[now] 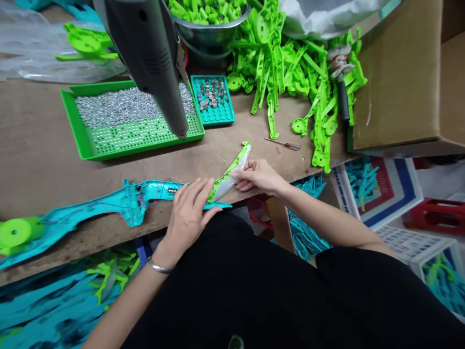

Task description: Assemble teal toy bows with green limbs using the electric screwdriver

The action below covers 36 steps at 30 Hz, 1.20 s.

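Observation:
A long blue plastic toy shell (98,203), open side up with thin red and dark wires, lies along the table's near edge. My left hand (191,208) rests over its right end, fingers stretched out and thumb apart, covering part of it. From under those fingertips a green curved strip (232,168) rises to the upper right. Alongside it is a curved translucent plastic piece (225,184). Thumb and fingers of my right hand (258,175) pinch this piece at its right edge. A round green part (22,232) sits on the shell's left end.
A dark grey power tool (156,63) hangs above a green tray (145,143) of screws. Behind are a blue tray (218,116) of small metal parts, a metal bowl (210,31) and piled green parts (290,68). A screwdriver (283,144) lies near a cardboard box (399,82).

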Each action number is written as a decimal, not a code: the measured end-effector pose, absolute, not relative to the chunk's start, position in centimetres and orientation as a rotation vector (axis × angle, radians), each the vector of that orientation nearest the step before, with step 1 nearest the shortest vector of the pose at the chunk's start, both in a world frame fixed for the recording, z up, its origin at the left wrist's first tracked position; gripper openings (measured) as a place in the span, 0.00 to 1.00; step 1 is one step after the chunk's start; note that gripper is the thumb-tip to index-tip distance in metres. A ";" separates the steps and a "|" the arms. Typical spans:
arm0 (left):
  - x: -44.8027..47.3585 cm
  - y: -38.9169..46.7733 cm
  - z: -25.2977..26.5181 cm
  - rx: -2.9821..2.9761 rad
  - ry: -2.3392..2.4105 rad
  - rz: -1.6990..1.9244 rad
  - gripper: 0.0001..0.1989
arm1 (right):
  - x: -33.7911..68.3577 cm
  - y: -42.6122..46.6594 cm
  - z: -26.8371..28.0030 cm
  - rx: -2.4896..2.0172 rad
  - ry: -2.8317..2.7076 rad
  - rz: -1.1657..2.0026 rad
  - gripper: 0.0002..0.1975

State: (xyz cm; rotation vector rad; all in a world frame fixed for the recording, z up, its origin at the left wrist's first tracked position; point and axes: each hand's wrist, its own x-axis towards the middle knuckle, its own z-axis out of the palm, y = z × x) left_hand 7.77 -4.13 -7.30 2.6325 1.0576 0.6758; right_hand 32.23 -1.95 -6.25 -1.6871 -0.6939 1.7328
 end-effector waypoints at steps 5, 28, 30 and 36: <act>7.7 -4.0 -7.2 2.746 1.028 0.550 0.26 | 32.3 -1.5 -6.1 -1.746 -0.714 1.772 0.20; 7.6 -3.3 -8.7 2.926 1.012 0.638 0.34 | 37.0 2.3 -6.7 -1.862 -0.906 1.547 0.19; 7.7 -3.3 -8.6 2.928 1.008 0.638 0.36 | 37.9 1.9 -6.5 -1.959 -1.147 1.305 0.15; 7.5 -2.8 -9.3 2.996 0.928 0.683 0.37 | 44.6 2.2 -4.6 -2.345 -1.348 0.335 0.11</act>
